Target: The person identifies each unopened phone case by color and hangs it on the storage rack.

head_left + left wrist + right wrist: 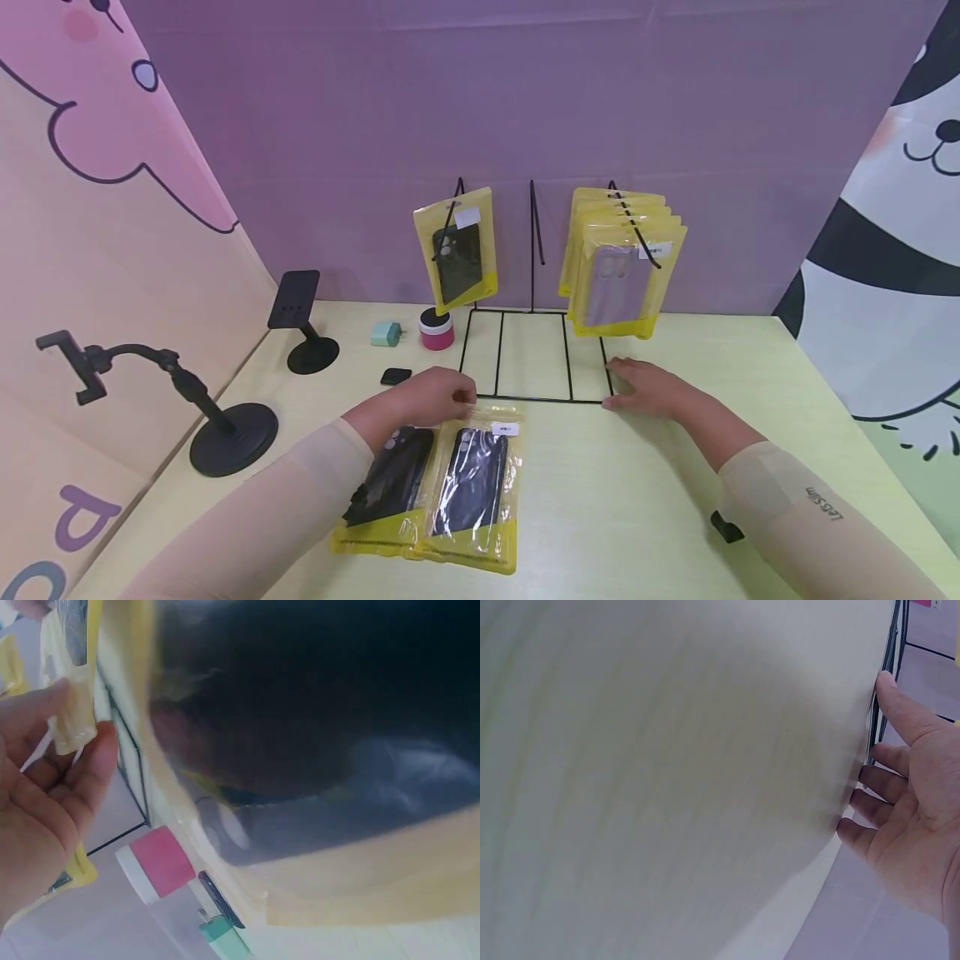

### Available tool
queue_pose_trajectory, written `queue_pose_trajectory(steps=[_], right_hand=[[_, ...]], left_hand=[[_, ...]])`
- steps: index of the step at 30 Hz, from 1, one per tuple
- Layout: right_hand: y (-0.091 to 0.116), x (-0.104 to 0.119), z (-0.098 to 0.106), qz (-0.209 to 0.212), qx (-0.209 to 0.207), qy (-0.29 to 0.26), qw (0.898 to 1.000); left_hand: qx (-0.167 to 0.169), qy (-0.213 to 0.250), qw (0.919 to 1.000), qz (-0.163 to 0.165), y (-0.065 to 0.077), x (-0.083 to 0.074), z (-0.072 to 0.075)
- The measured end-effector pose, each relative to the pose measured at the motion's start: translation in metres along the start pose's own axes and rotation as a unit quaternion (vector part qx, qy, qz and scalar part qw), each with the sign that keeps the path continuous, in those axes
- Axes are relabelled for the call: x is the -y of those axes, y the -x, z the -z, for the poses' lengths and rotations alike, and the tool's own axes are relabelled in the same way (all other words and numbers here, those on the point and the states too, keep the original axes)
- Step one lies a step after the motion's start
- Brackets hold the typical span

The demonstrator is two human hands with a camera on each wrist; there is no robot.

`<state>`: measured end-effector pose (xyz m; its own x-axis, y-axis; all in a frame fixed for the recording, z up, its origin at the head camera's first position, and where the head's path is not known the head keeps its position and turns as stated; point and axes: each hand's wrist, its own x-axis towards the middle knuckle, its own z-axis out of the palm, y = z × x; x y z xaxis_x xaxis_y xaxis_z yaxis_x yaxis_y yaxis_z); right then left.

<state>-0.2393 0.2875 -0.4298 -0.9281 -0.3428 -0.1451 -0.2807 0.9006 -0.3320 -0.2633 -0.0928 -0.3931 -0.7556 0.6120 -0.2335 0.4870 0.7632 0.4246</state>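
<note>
My left hand (442, 393) pinches the top edge of a yellow-edged clear pouch with a dark phone case (471, 492) inside. A second pouched dark phone case (390, 479) lies partly beneath it, to its left. Close up in the left wrist view, thumb and fingers (105, 754) grip the pouch's end (75, 712). My right hand (647, 388) rests at the right front corner of the black wire display rack (532, 399), fingers spread. In the right wrist view its fingertips (847, 827) touch the table, with the thumb by the rack's wire.
One pouched dark case (459, 258) hangs on the rack's left hook; several pouched purple cases (618, 283) hang on the right one. Leftward stand two black phone stands (234, 440), a teal charger (386, 334), a pink-and-white jar (437, 331) and a small black item (395, 377).
</note>
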Motion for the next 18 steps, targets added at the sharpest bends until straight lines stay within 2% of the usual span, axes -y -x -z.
queue_pose_trajectory(steps=[2,4,7,10,13,18], right_hand=[[-0.001,0.000,0.000,-0.002,0.000,-0.004,1.000],[-0.001,-0.001,0.000,0.000,0.000,-0.005,1.000],[0.000,0.000,-0.001,-0.003,-0.001,-0.009,1.000],[0.000,0.000,-0.001,0.000,-0.004,-0.007,1.000],[0.000,0.000,-0.002,0.002,-0.006,-0.004,1.000],[0.000,0.000,-0.002,0.007,-0.010,-0.004,1.000]], left_hand=[[-0.002,0.051,0.9987,-0.007,0.003,0.000,0.004],[0.003,0.115,0.9932,-0.015,0.006,0.000,0.008],[0.013,0.211,0.9771,-0.024,0.011,0.000,0.015],[0.012,0.276,0.9605,-0.033,0.017,0.001,0.021],[-0.002,0.303,0.9519,-0.043,0.025,-0.002,0.027],[-0.031,0.300,0.9511,-0.066,0.038,-0.008,0.038]])
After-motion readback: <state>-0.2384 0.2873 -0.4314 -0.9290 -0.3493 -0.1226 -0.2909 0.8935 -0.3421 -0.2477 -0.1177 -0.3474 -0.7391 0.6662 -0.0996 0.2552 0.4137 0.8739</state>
